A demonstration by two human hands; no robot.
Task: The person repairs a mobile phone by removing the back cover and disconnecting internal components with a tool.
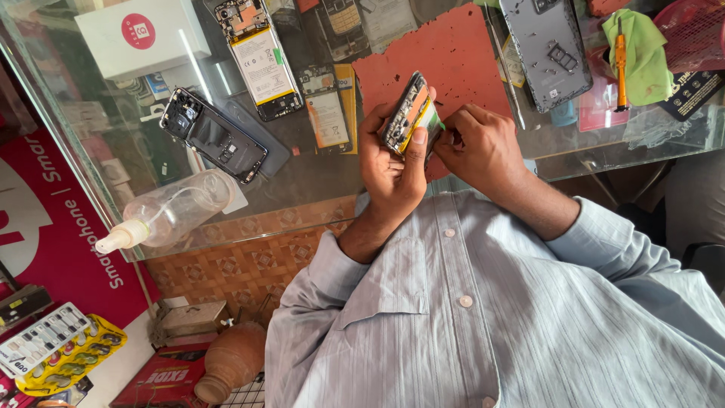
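Opened phone held in the air above the near edge of the glass counter, over the red mat. Long axis tilted: upper end pointing up-right toward the far side of the counter, lower end down-left into the palm. Seen nearly edge-on, exposed internals facing left, yellow-and-green strip along the right edge.

Left hand wrapped around the lower half of the phone, fingers curled behind, thumb up the near side. Right hand pinched narrow, fingertips touching the phone's right edge at the green part; cannot tell whether anything small sits between them.

Lying on the counter, well apart from the hands:
- black phone frame, diagonal, left of centre
- open phone with battery showing, far side, long axis roughly away from the body
- smaller battery, just left of the left hand
- grey back cover, far right of the mat
- orange screwdriver on a green cloth
- clear squeeze bottle on its side at the near-left edge, nozzle pointing down-left
- white box, far left
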